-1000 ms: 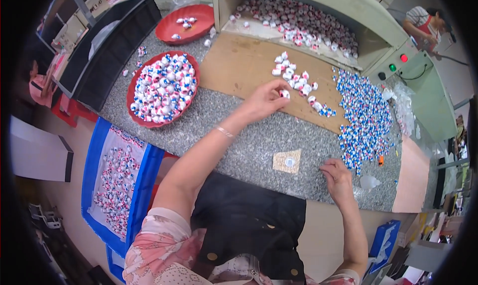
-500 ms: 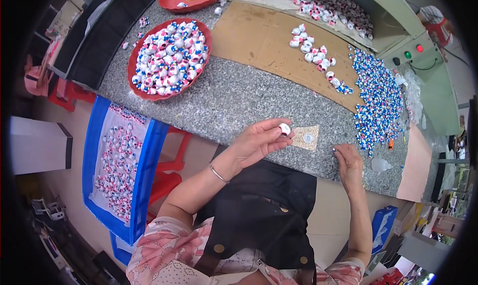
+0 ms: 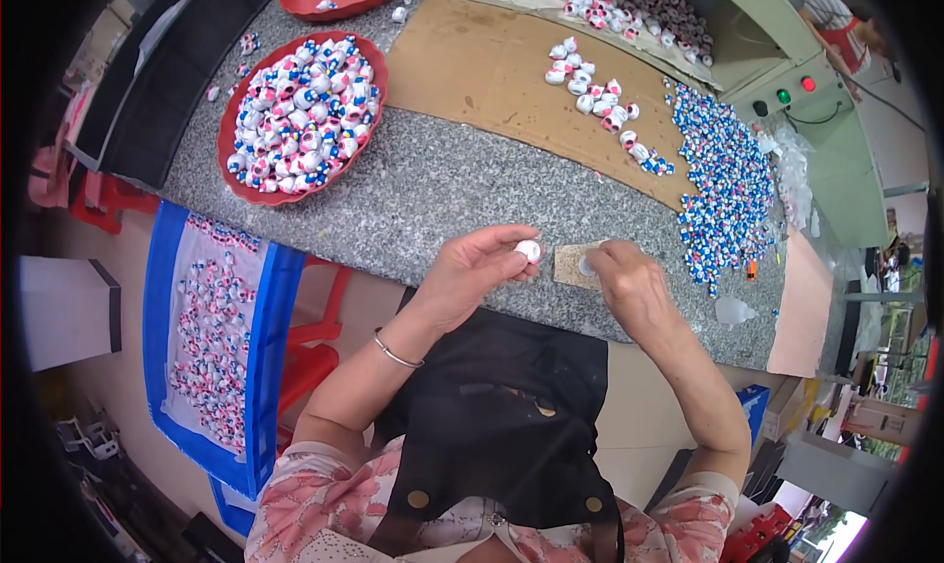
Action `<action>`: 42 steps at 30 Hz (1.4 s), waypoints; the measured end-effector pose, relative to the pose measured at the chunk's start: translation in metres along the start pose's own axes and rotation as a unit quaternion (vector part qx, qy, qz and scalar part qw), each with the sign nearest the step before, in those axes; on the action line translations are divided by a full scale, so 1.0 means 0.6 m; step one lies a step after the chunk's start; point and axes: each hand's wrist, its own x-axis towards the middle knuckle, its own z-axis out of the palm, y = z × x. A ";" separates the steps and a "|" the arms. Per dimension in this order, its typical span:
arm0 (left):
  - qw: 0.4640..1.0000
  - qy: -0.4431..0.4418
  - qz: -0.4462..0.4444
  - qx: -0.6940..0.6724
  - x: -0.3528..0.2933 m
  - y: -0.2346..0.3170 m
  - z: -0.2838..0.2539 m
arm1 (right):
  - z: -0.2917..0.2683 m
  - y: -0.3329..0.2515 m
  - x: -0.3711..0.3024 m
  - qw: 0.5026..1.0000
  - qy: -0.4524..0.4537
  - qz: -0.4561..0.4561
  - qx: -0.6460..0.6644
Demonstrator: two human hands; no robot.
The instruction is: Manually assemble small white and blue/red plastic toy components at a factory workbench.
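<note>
White piece [image 3: 529, 251]: pinched in our left hand [image 3: 462, 274], above the grey counter [image 3: 433, 194]
Right hand [image 3: 634, 283]: fingertips bent over the tan pad [image 3: 567, 266]; we cannot tell whether they pinch anything
Tan pad: seemingly our dipping step, next calling for careful alignment

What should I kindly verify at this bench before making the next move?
1. Left-hand grip closed on one white piece: ok.
2. Right-hand grip holding a small part: cannot tell; the fingertips are hidden.
3. Beige pad fully visible: not ok; the right hand covers one side.
4. Heap of small blue-and-white pieces available at right: ok.
5. White-and-pink pieces available on the cardboard: ok.
</note>
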 end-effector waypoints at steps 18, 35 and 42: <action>0.900 0.021 0.203 0.385 0.025 -0.062 0.057 | -0.003 -0.029 -0.039 0.827 0.057 0.324 0.456; 0.962 -0.125 -0.056 0.235 0.015 -0.033 0.061 | -0.021 -0.064 -0.054 0.920 0.082 0.159 0.348; 0.908 -0.079 0.024 0.412 0.022 0.055 0.037 | -0.017 -0.029 -0.051 0.905 0.089 0.176 0.376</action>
